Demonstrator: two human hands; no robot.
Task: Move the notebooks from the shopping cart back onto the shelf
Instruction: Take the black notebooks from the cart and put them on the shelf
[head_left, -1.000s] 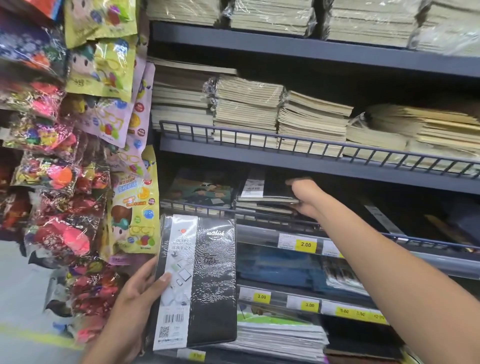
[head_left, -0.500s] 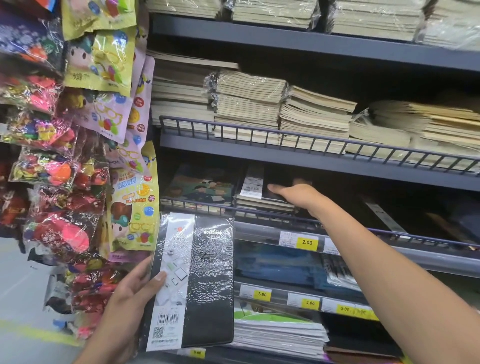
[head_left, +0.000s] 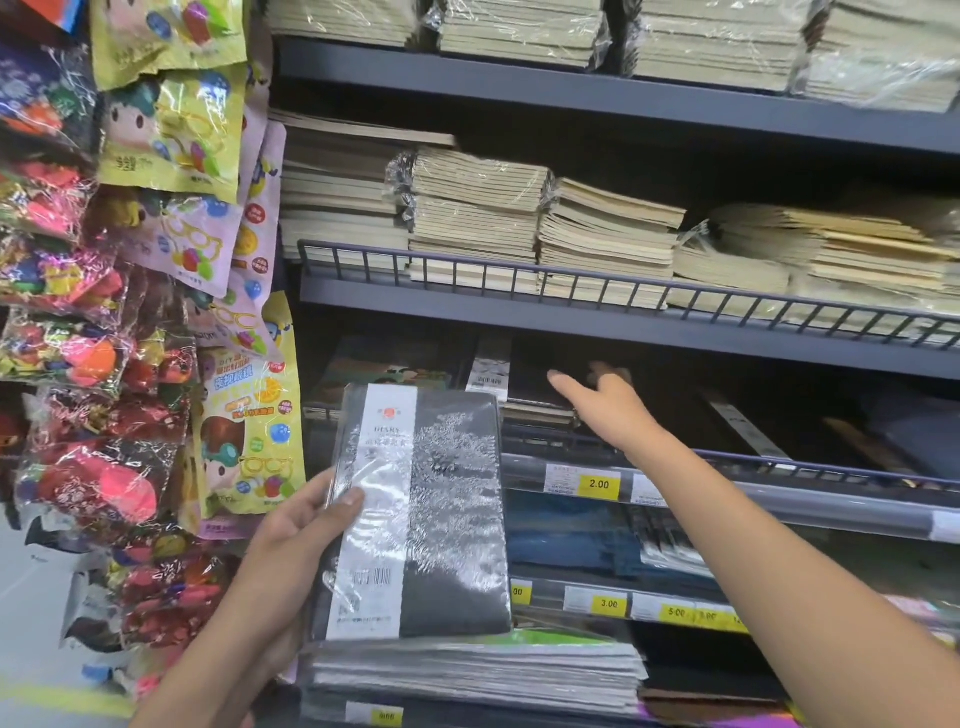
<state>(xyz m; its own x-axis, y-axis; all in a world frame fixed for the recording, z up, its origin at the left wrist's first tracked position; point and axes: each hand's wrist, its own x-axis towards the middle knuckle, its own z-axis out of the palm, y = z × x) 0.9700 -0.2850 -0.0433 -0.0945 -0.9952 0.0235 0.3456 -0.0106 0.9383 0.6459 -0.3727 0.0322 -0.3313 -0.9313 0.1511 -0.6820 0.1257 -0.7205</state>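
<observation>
Notebooks crowd every level of this store rack. The left hand (head_left: 304, 525) holds a black notebook (head_left: 447, 519), shrink-wrapped, with a white paper band running down its cover. The notebook stands upright in front of the left end of the lower shelves. The hand's fingers (head_left: 319, 491) are clamped on the notebook's left edge, with the thumb lying across the band.

The right hand (head_left: 605, 408) reaches over the wire rail (head_left: 779, 462) along the front edge of the middle shelf (head_left: 831, 499). Its fingers are spread apart and hold nothing, and the forefinger points toward the shelf's left end. It hovers at a stack of black notebooks (head_left: 524, 387) lying flat near that end. From here I cannot tell whether the fingertips touch the top cover.

A yellow price tag (head_left: 597, 484) reading 2.00 sits on the shelf's front edge below the wrist. One level up, bundles of tan notebooks (head_left: 478, 208) lie stacked behind another rail. Below the held notebook, a pile of wrapped notebooks (head_left: 467, 670) rests on the lowest shelf in view. Bright toy packets (head_left: 171, 130) hang beside the rack's left edge.
</observation>
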